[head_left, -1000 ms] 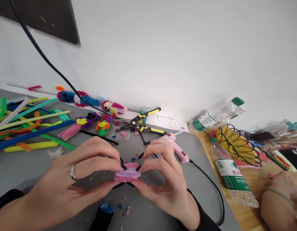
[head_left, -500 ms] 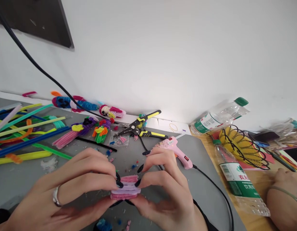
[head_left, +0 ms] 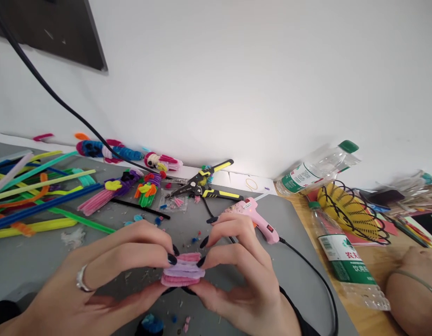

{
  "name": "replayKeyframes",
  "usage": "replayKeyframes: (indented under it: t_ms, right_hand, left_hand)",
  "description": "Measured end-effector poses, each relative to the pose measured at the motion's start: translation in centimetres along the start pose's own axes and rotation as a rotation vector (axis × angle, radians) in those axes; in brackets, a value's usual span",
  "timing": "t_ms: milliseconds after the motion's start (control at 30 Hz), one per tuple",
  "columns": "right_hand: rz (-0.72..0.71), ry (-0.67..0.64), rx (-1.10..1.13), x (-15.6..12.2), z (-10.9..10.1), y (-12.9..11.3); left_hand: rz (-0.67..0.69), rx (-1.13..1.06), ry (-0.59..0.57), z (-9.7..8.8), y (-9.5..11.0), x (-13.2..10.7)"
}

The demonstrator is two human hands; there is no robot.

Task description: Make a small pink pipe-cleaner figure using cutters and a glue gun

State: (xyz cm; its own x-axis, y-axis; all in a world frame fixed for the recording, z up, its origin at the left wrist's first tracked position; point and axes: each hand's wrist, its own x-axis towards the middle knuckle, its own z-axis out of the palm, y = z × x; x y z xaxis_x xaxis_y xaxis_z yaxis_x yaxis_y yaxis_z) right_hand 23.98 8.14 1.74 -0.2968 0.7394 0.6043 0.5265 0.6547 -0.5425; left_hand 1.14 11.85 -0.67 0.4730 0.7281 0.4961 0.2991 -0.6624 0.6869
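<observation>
Nearer the wearer than a second ago, the pink-and-lilac bundle (head_left: 183,270) has shifted slightly along with both hands. Left hand (head_left: 97,273) and right hand (head_left: 244,270) pinch its opposite ends between thumb and fingers, above the grey worktop (head_left: 289,252). Their grip looks unchanged, so the handling seems at the same stage. Beyond lie a glue gun (head_left: 260,220) and pliers (head_left: 195,186).

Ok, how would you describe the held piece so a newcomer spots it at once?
Over the grey work surface, find the left hand and right hand close together near the picture's bottom centre. Pinched between them is a small fuzzy bundle. Its short, stacked pink and lilac layers set it apart from the long, loose fuzzy strips at far left.
</observation>
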Motion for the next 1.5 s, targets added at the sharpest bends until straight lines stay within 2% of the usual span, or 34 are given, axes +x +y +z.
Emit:
replayKeyframes:
  t_ms: [100, 267, 633, 800, 967, 1133, 1300, 1500]
  right_hand:
    - [0.008, 0.002, 0.003, -0.1, 0.0, 0.1]
    - [0.000, -0.005, -0.017, -0.1, -0.1, 0.1]
    - [-0.026, 0.010, -0.014, -0.2, 0.1, 0.6]
    - [-0.027, 0.005, -0.026, -0.1, 0.1, 0.7]
    - [-0.030, -0.015, -0.016, -0.4, 0.4, 1.1]
    - [0.019, 0.044, 0.073, -0.9, 0.7, 1.4]
    - [-0.067, -0.034, -0.042, -0.6, 0.4, 1.2]
    - [-0.110, -0.038, -0.129, -0.4, 0.2, 0.9]
  left_hand:
    - [-0.004, -0.070, 0.049, 0.3, 0.3, 0.1]
    - [-0.018, -0.055, 0.067, 0.6, 0.1, -0.1]
    - [0.018, 0.011, -0.028, -0.4, -0.7, 0.4]
    - [-0.029, -0.032, -0.018, -0.3, -0.2, 0.6]
    - [-0.153, -0.049, -0.020, -0.3, 0.2, 0.6]
    - [-0.065, -0.049, 0.032, -0.1, 0.6, 0.7]
    - [-0.092, -0.024, 0.056, -0.2, 1.4, 0.9]
    - [-0.074, -0.045, 0.058, -0.1, 1.3, 0.9]
